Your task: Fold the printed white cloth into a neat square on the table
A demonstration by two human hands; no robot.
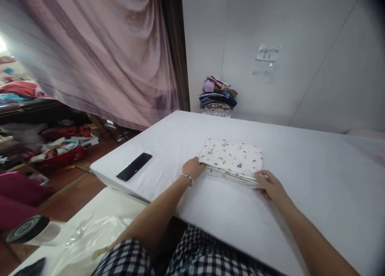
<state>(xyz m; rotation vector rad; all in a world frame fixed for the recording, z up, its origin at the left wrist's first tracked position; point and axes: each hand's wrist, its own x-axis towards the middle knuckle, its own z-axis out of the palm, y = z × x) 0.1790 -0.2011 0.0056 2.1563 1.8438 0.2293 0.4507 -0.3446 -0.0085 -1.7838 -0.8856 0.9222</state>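
A folded white cloth point(231, 157) with small printed figures lies on the white-covered table point(315, 179). Several layers show along its near edge. My left hand point(194, 168) grips the cloth's near left corner, with some fingers hidden beneath it. At the near right corner, my right hand point(272, 185) pinches the layers, thumb on top and fingers below. A bracelet circles my left wrist.
A black phone-like slab point(134, 166) lies at the table's left. Folded clothes point(218, 95) are stacked by the wall. On a lower white surface at left are a clear plastic bag point(93, 236) and a black-lidded jar point(33, 230). A pink curtain point(120, 47) hangs behind.
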